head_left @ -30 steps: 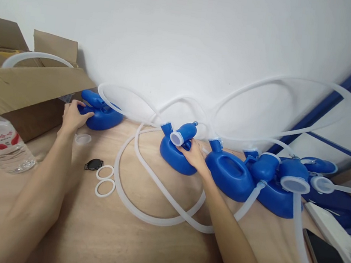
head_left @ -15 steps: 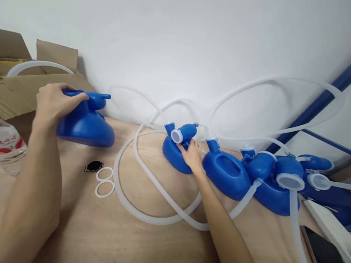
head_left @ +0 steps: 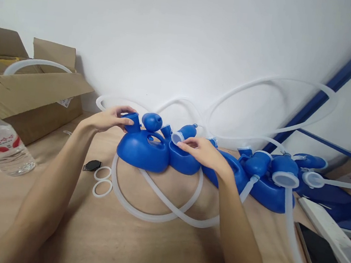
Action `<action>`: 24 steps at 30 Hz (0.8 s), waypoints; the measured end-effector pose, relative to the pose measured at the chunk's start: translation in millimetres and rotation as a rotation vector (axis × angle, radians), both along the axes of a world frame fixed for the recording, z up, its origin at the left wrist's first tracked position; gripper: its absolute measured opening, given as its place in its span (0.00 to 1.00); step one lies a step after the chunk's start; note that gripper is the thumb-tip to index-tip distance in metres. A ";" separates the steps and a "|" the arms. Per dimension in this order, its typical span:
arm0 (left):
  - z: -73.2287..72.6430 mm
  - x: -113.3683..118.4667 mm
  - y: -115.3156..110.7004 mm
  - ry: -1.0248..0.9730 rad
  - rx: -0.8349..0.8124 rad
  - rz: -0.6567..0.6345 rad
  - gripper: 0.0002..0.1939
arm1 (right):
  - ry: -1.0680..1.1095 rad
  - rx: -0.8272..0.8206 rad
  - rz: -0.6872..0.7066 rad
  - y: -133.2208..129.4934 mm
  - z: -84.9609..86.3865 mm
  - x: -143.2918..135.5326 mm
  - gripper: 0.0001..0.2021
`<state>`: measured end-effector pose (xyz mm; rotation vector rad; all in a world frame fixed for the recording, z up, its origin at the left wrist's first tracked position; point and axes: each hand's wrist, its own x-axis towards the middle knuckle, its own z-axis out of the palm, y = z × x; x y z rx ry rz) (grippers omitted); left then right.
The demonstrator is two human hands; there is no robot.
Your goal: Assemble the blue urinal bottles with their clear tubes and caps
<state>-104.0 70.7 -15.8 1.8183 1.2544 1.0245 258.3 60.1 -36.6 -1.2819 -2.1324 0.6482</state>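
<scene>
Simply glossy blue handled container point(head_left: 142, 153).

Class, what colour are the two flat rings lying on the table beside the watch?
White; the rings show best in the head view.

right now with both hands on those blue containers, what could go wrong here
The white tubing loops on the table under and around the blue container that the left hand grips by its neck; dragging the container could snag the loop and tug the neighbouring ones. The right hand rests by the next container's white-rimmed spout, which a bump might knock. The two loose white rings and watch lie close enough to be swept aside.
</scene>
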 end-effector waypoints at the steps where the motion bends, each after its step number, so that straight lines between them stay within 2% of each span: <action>1: -3.9 1.7 2.4 0.003 -0.024 -0.039 0.33 | 0.005 0.001 0.051 -3.4 -0.8 -8.2 0.20; 3: -9.5 1.2 4.6 0.010 -0.062 -0.098 0.33 | -0.001 0.048 0.100 -5.8 -7.7 -25.9 0.20; 8: -13.6 -5.3 1.7 0.054 -0.140 -0.256 0.35 | -0.078 0.188 0.038 -3.7 -28.9 -57.4 0.29; 14: -19.9 9.3 9.3 0.312 -0.192 -0.377 0.35 | -0.069 0.060 0.065 -0.4 -48.6 -62.2 0.39; 17: -25.6 18.4 14.9 0.359 -0.170 -0.370 0.38 | -0.073 0.064 -0.019 0.0 -57.1 -63.9 0.42; 20: -33.7 16.3 15.5 0.321 -0.141 -0.356 0.45 | -0.097 0.112 -0.120 -3.9 -63.2 -67.4 0.50; 22: -41.7 5.8 11.6 0.390 -0.147 -0.250 0.48 | -0.106 0.135 -0.163 -8.4 -66.0 -69.3 0.58; 24: -52.2 -10.2 2.8 0.589 -0.205 -0.102 0.46 | -0.119 0.147 -0.172 -12.9 -67.3 -69.9 0.59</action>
